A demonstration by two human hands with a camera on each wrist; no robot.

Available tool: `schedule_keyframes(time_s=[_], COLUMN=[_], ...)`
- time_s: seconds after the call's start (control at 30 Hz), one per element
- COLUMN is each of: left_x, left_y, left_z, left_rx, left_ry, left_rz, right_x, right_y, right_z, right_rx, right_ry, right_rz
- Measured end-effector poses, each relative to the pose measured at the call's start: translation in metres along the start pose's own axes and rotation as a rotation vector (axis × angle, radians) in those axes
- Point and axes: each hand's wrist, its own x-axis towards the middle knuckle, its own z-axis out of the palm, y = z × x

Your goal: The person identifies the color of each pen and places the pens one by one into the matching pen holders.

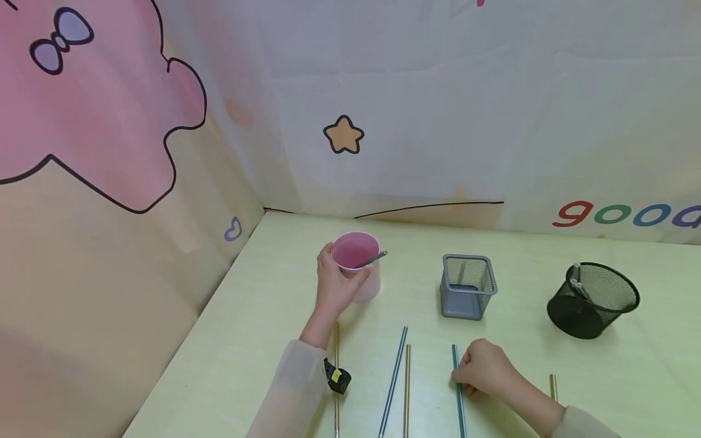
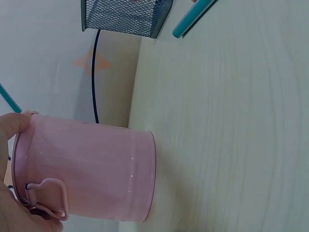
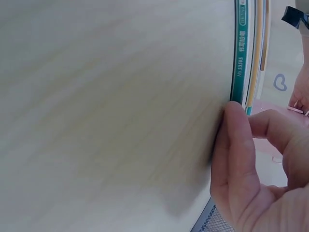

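My left hand (image 1: 335, 289) grips the rim of a pink metal pail (image 1: 369, 286), fingers on its outer left side and thumb at the front. A small wire handle (image 2: 50, 191) shows on the pail in the left wrist view. One teal pencil (image 1: 376, 258) leans inside, its end poking above the rim. My right hand (image 1: 489, 368) pinches a green pencil (image 1: 459, 395) lying on the table, thumb and fingertips near its upper part. White lettering runs along this pencil (image 3: 240, 53) in the right wrist view.
Left of the right hand lie a blue-striped pencil (image 1: 393, 382) and two yellowish ones, one yellow pencil (image 1: 407, 389) beside it. Another yellow pencil (image 1: 553, 387) is by the right forearm. Behind stand a grey mesh holder (image 1: 462, 304) and a tilted black mesh cup (image 1: 575, 313) with contents.
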Motion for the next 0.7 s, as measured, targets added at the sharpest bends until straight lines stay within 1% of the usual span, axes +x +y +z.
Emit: schedule_keyframes(time_s=[0.23, 0.43, 0.7], left_x=[-0.0001, -0.0007, -0.0006], left_y=[-0.0007, -0.0024, -0.0005], left_z=[-0.0004, -0.0001, -0.0007], left_rx=[-0.009, -0.008, -0.014], left_ry=[-0.001, 0.004, 0.003], left_rz=[0.007, -0.003, 0.007], right_x=[0.0017, 0.0051, 0.0018], right_y=[-0.0026, -0.0003, -0.0066], right_z=[0.0015, 0.0035, 0.0027], right_rx=[-0.049, -0.087, -0.110], right_ry=[0.008, 0.004, 0.021], right_rz=[-0.020, -0.064, -0.055])
